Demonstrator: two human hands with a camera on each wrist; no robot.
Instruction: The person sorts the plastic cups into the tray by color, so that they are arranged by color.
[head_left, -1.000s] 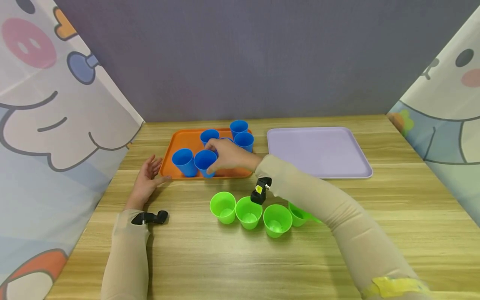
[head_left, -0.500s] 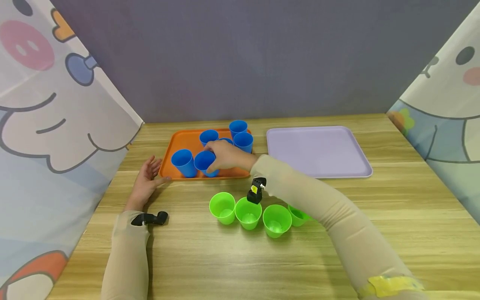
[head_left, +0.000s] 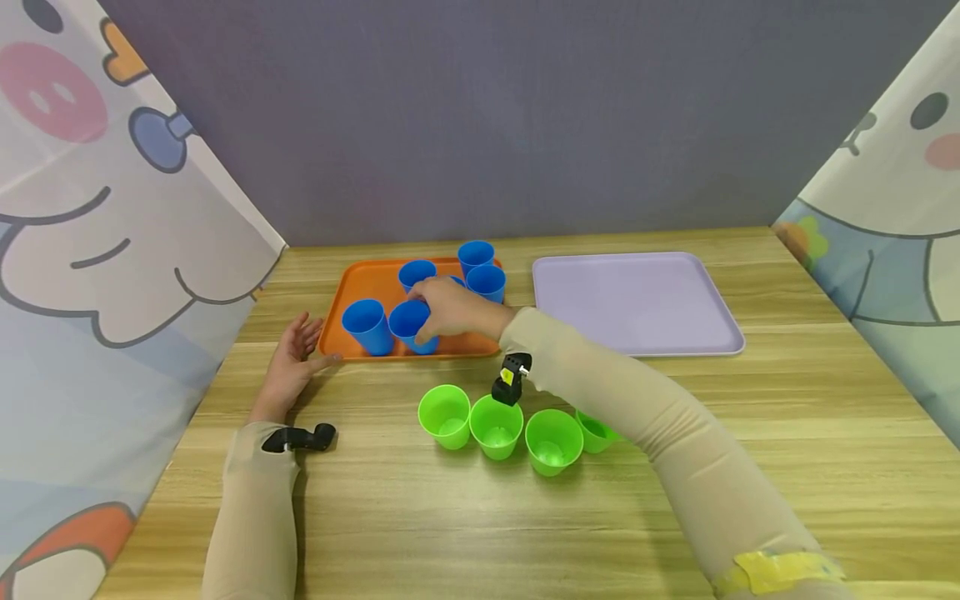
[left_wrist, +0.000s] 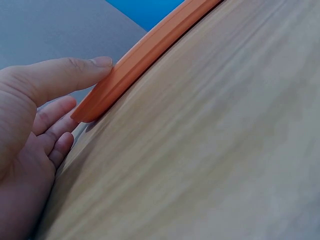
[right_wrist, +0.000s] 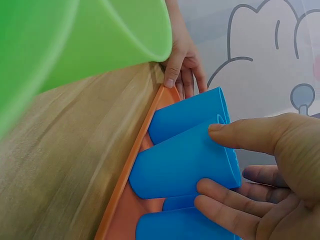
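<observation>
On the orange tray several blue cups stand upright. My right hand is at the front-middle blue cup, thumb on its near side by the rim and fingers around the far side, as the right wrist view shows. Touching it on the left is another blue cup. Behind my right hand are more blue cups, one partly hidden. My left hand lies at the tray's front-left corner. In the left wrist view its thumb touches the orange rim, and its fingers extend loosely beyond the corner.
Several green cups stand in a row in front of the tray; the rightmost is partly covered by the right sleeve. A lilac tray lies at the back right. A grey panel closes off the table's rear.
Both hands hold nearly the same positions; the right hand stays at the front-middle blue cup. The whole view has shifted very slightly.
</observation>
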